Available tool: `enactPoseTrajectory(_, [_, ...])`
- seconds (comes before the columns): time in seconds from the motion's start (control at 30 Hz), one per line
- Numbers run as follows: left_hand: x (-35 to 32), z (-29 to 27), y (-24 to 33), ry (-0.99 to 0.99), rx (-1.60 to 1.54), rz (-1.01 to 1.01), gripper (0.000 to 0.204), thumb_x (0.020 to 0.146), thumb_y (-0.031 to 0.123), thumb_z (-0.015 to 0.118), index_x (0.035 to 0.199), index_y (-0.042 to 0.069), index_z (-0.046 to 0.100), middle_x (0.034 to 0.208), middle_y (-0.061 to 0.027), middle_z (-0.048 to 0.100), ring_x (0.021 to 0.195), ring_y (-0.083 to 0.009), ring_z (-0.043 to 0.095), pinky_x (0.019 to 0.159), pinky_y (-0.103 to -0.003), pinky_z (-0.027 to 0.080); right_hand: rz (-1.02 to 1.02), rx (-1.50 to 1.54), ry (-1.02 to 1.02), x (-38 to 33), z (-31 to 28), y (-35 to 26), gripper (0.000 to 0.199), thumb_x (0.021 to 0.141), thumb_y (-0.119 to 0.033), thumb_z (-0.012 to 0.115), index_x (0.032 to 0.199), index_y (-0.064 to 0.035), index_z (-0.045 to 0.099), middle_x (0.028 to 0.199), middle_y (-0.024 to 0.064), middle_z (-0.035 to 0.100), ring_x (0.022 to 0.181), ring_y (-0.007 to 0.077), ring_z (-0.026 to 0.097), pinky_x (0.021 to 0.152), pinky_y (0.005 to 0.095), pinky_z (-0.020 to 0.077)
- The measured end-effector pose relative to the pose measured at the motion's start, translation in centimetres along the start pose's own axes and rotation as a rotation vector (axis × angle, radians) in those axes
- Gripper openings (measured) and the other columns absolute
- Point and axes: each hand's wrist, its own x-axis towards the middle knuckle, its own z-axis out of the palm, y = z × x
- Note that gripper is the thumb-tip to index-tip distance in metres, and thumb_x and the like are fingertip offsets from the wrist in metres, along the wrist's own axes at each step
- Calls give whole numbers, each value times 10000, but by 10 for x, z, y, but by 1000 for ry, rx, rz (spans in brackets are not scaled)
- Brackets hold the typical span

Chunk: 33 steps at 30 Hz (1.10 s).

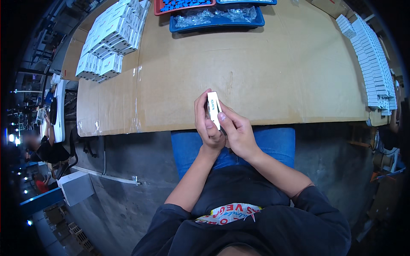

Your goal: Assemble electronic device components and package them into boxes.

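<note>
A small white box (213,106) with dark lettering along its narrow side stands between my two hands, just over the near edge of the cardboard-covered table (183,85). My left hand (206,121) is wrapped along the box's left side, its thumb bent near the lower end. From the right, my right hand (239,130) grips it, the thumb pressed against the lower right edge. My palms and fingers hide the box's broad faces.
White boxes (113,32) are piled at the far left of the table. More boxes (371,64) stand in rows along the right edge. At the back are a blue tray (218,29) of clear plastic bags and a red tray (162,12) of blue pieces. Another person (51,145) sits far left.
</note>
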Motion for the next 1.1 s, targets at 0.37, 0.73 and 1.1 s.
enactPoseTrajectory(0.37, [-8,6,-6,60,-208,-77,874,983,632,320,1429,-103,476,1359,-188,526,1252,-280,559,1088,-398,447,-113,-197,-29,-1,-7,-6,414,1103,-177,542,1411,98,578,1428,208,601,1272,203,592,1055,318,480])
enactPoseTrajectory(0.73, [-2,4,10,49,-459,-256,840,963,611,438,1514,-21,390,1392,-180,551,1250,-255,572,1065,-378,473,77,-35,-6,4,-10,-29,353,1115,-165,517,1358,72,615,1190,68,698,1032,84,616,879,248,516])
enactPoseTrajectory(1.1, [59,6,17,35,-474,-151,616,1008,281,425,1566,56,288,1446,-248,542,1273,-286,593,1091,-395,484,-141,-459,195,68,-61,-35,305,1077,-180,510,1253,38,632,944,162,718,867,166,669,784,332,530])
